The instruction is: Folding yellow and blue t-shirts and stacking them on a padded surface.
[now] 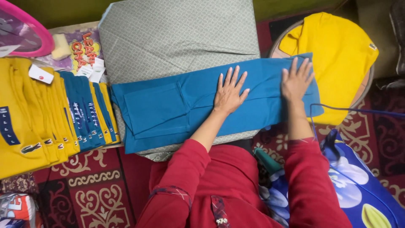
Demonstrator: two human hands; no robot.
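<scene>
Red sleeves [236, 185] nearest the viewer lead to two bare hands laid flat on a folded blue garment [181, 103], which lies across a grey patterned pad [177, 33]. Left hand [230, 93], fingers spread, presses the garment's middle; right hand [296, 80], likewise open and gripping nothing, presses its end nearest a yellow garment [337, 55]. Beyond the garment's opposite end, a stack of folded yellow and blue clothes [50, 114]. Judged soft, light and limp, the cloth should crease readily; best taken by folded edges or corners, with palms flattening it.
</scene>
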